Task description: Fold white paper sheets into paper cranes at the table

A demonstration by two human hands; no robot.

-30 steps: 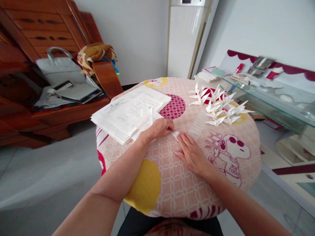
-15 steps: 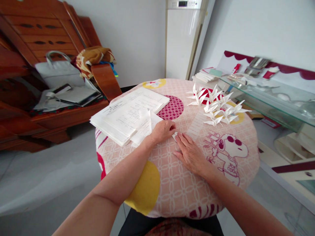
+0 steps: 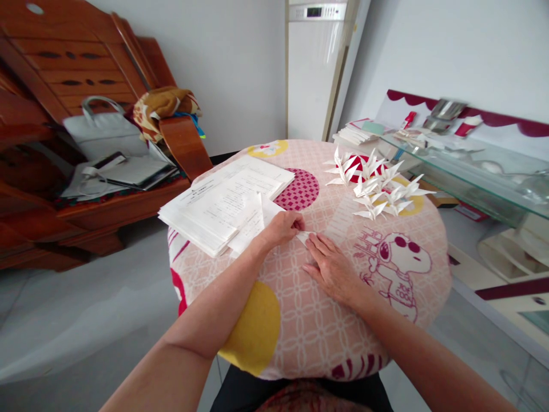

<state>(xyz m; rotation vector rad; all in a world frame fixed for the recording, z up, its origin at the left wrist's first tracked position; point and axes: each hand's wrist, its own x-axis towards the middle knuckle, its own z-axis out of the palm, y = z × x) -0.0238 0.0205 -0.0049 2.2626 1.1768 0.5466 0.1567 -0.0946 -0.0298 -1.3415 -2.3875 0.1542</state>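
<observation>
A small folded piece of white paper (image 3: 303,236) lies on the round cloth-covered table (image 3: 300,320), between my two hands. My left hand (image 3: 283,228) has its fingers curled and pinches the paper's left end. Flat on the cloth, my right hand (image 3: 332,269) presses the paper's right part with outstretched fingertips, its thumb apart. The covered part of the paper is hidden. Behind my left wrist, a loose folded sheet (image 3: 268,210) rests against a stack of printed papers (image 3: 214,200). Several white paper cranes (image 3: 373,183) stand together at the table's back right.
A paper strip (image 3: 342,220) lies beyond my right hand. On the right stands a glass-topped cabinet (image 3: 472,171) with cups and papers. A wooden bench (image 3: 86,214) at left bears a grey bag (image 3: 105,131) and a patterned cloth (image 3: 165,106). A white air conditioner (image 3: 313,68) stands behind.
My left fingers have shifted slightly away from my right ones, and more of the folded paper shows between them. The right hand stays pressed down. The view has moved a little.
</observation>
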